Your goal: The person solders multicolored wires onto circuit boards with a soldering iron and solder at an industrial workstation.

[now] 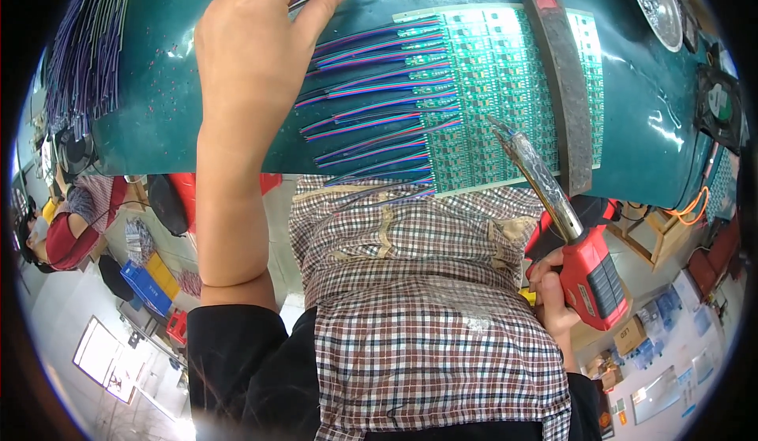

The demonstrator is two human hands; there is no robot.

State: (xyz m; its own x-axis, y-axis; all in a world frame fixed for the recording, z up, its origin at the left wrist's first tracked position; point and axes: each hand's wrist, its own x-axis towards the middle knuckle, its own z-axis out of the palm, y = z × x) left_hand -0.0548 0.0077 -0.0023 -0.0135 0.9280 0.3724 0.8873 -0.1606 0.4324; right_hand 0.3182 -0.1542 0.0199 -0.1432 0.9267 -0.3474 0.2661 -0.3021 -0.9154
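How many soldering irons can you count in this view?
1: the red-handled soldering iron, held in the right grip at lower right, its tip pointing up-left in front of the green circuit board panel. Others may be hidden in the cluttered background.

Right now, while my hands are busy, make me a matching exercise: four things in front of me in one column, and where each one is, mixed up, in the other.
Things:
1. red-and-black soldering iron with a metal barrel
2. long dark grey bar
3. round silver metal dish
4. loose bunch of thin purple wires

Places:
A. upper right of the picture
B. lying across the green circuit-board panel
C. upper left of the picture
D. held in the right grip

Right pairs: 1-D, 2-B, 3-A, 4-C.
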